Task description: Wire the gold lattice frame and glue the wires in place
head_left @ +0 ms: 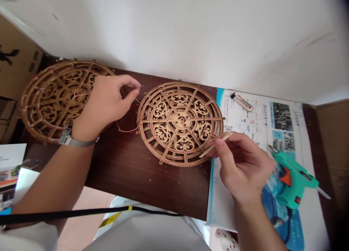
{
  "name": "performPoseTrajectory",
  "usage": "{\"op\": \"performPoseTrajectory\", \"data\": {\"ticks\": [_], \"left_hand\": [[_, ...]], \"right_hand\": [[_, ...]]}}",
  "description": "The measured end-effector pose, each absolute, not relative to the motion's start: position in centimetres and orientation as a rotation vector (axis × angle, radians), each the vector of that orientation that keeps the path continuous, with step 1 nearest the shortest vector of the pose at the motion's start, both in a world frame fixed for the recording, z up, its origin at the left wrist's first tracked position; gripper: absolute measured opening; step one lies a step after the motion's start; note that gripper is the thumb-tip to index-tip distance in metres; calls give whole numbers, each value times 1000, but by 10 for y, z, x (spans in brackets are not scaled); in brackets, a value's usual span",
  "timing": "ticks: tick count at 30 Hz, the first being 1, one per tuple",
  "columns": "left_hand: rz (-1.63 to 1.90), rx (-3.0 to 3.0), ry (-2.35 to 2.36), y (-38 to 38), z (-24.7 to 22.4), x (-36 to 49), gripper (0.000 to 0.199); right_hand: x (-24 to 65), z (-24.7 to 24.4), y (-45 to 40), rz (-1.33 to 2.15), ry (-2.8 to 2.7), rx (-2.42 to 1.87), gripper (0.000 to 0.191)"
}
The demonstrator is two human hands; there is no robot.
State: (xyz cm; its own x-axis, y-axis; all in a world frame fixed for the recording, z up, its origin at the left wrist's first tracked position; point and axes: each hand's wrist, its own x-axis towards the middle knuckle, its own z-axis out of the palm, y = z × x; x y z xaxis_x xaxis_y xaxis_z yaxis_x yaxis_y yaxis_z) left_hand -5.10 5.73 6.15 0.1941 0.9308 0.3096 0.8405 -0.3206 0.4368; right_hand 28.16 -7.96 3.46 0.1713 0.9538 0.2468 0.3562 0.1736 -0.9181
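My left hand point(114, 98) is above the gap between two round wooden lattice panels, thumb and forefinger pinched on a thin wire point(138, 100) that runs to the edge of the right panel. That openwork panel point(180, 123) lies flat on the dark table, with red and white wires along its rings and spokes. A similar panel point(49, 94) sits at the far left, partly behind my left wrist. In my right hand point(242, 163) is a thin flat wooden stick point(215, 145), its lower tip over the right panel's lower right rim.
A green glue gun point(296, 178) rests on a printed sheet point(261, 134) at the right, its cord trailing toward me. Near the sheet's top lies a utility knife point(242, 102). A white wall point(191, 36) rises behind the table point(152, 171). Cardboard boxes stand at the left.
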Motion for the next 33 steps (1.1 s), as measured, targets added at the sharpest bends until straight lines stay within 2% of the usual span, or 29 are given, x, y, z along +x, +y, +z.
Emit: {"op": "performPoseTrajectory", "data": {"ticks": [7,12,17,23,33], "left_hand": [[505,2542,1367,61,37,-75,38],[465,2573,1483,67,24,-80,28],[458,2582,1522,61,31,-77,13],[390,2566,1716,51,56,-72,20],[375,2439,1961,47,63,-58,9]], "right_hand": [[281,31,-80,695,-1424,-1424,11],[280,30,-75,682,-1433,-1397,11],[281,30,-75,665,-1430,-1383,8],[281,28,-75,654,-1428,-1419,10],[277,34,-75,665,-1395,-1375,12]]}}
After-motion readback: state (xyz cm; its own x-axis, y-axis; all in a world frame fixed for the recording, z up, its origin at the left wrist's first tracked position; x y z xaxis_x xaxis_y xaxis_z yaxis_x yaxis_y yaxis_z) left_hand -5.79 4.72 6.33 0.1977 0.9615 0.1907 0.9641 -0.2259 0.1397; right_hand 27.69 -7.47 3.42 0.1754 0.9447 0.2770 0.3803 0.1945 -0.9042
